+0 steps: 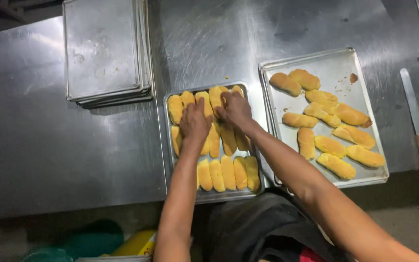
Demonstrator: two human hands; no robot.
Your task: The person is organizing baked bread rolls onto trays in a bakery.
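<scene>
Both arms reach forward from the lower edge of the view and meet over the near tray (167,140), a shallow metal tray that lies on the steel tabletop (40,145) just in front of the person. The left hand (194,122) is palm down, with bent fingers that press on the yellow bread rolls (226,172) in the back row of this tray; its forearm goes almost straight up the picture. The right hand (235,107) comes in at an angle from the right, its forearm crossing the gap between the two trays, and its fingers curl over a roll beside the left hand. The two hands almost touch each other. I cannot tell whether either hand really grips a roll or only rests on it. The rolls in this tray lie close together in rows. To the right, touching or just beside it, stands a second tray (340,63) with loose rolls (330,145) scattered more widely. A stack of empty trays (103,48) lies at the back left, and a knife with wooden handle (418,123) lies at the far right.
</scene>
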